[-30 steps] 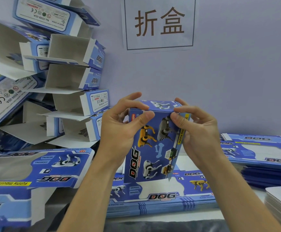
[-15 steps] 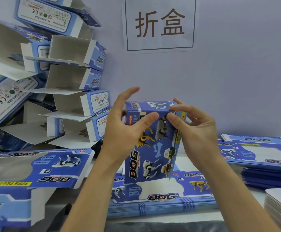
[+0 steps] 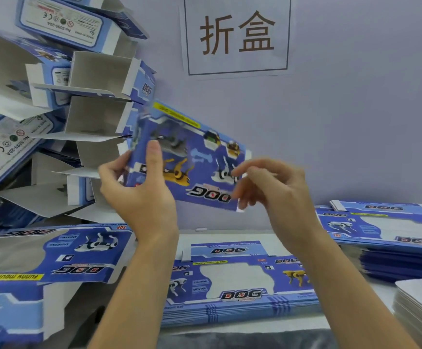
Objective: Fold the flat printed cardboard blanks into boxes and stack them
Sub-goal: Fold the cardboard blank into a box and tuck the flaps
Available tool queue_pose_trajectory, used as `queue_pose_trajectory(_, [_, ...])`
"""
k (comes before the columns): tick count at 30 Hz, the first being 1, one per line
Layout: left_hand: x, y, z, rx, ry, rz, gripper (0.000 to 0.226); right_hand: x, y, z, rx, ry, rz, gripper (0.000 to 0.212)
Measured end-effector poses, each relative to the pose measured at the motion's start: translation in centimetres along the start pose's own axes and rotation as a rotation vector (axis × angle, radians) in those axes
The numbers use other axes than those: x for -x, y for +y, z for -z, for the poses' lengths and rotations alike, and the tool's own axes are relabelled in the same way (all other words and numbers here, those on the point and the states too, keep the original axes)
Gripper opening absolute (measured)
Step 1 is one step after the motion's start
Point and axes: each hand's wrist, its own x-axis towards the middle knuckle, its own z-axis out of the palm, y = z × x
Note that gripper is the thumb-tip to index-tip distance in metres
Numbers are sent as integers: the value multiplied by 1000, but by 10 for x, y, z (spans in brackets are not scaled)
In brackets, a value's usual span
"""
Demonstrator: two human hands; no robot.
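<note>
- My left hand [image 3: 142,195] is making the only sure grip: thumb pressed on the printed face of the folded box [image 3: 192,159], fingers curled behind its left end, clamping the card between them.
- My right hand [image 3: 268,187] is hanging loosely open just beside the box's right end; the motion blur is keeping me from telling whether its fingertips are touching the edge.
- The box is tilting in the air at the centre of the frame, its left end up against the pile of folded boxes [image 3: 99,117] in the upper left.
- I am judging it light and hollow: thin printed card, stiff along its creases but ready to dent on the broad faces, and glossy enough to slip.
- So I am taking it by the folded edges and corners near an end, not squeezing the middle of a panel.
- Below, on the table [image 3: 230,233], a stack of flat blanks [image 3: 235,285] is lying at lower centre, with another stack [image 3: 386,230] at the right and one large blank [image 3: 54,253] at the left.
</note>
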Motion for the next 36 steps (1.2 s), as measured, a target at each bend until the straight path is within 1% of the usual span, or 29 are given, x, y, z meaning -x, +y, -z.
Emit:
queue_pose_trajectory(1, [1,1,-1,32,51,1,36,1,-1,-2,53,-115,-79,31])
queue_pose_trajectory(3, [4,1,-4,52,105,17,35,4,1,-8,263,-328,-309,35])
queue_pose_trajectory(4, [6,1,-6,57,115,53,33,5,5,-11,348,-377,-425,39])
queue_pose_trajectory(5, [8,0,-7,69,119,112,31,6,9,-14,378,-368,-517,43])
queue_pose_trajectory(6, [10,-1,-8,83,114,192,30,6,13,-16,344,-312,-574,46])
queue_pose_trajectory(7, [12,-3,-9,95,103,279,30,6,15,-17,254,-232,-595,48])
queue_pose_trajectory(9, [15,-6,-12,111,59,455,32,5,16,-18,28,-93,-551,61])
queue_pose_trajectory(11, [18,-9,-14,127,-58,617,40,0,17,-15,-176,40,-471,77])
queue_pose_trajectory(12, [19,-11,-14,100,-147,680,46,-2,18,-13,-249,115,-427,76])
queue_pose_trajectory(14, [21,-15,-14,-11,-320,749,53,-6,21,-3,-297,269,-339,60])
queue_pose_trajectory(15, [20,-17,-13,-71,-369,745,53,-7,22,3,-285,315,-307,57])
queue_pose_trajectory(16, [19,-18,-11,-126,-386,720,51,-8,24,11,-254,331,-286,57])
queue_pose_trajectory(19, [10,-20,-5,-221,-364,555,55,-8,28,36,-64,254,-275,71])
queue_pose_trajectory(21, [5,-17,1,-251,-391,424,47,-7,28,48,58,137,-315,84])
queue_pose_trajectory(22, [2,-17,4,-261,-432,380,48,-6,28,52,98,53,-342,88])
queue_pose_trajectory(24, [1,-17,7,-288,-561,348,65,-3,30,53,142,-130,-405,92])
queue_pose_trajectory(25, [3,-18,7,-307,-621,350,70,-2,32,52,154,-193,-432,92])
queue_pose_trajectory(26, [5,-19,7,-318,-657,358,67,-2,35,50,165,-236,-453,91])
queue_pose_trajectory(27, [7,-22,7,-327,-662,371,55,-1,39,47,178,-269,-464,90])
queue_pose_trajectory(29, [10,-31,9,-335,-604,373,24,0,45,41,172,-330,-466,81])
queue_pose_trajectory(30, [11,-35,10,-349,-576,353,17,1,48,38,139,-343,-456,74])
queue_pose_trajectory(31, [12,-38,11,-361,-566,324,18,3,49,33,86,-322,-435,67])
queue_pose_trajectory(32, [14,-40,11,-366,-572,299,22,4,51,28,41,-260,-391,62])
queue_pose_trajectory(34, [21,-44,9,-364,-606,271,28,5,60,18,30,-68,-224,57])
queue_pose_trajectory(36, [28,-46,8,-342,-605,278,31,9,65,6,21,77,-82,45])
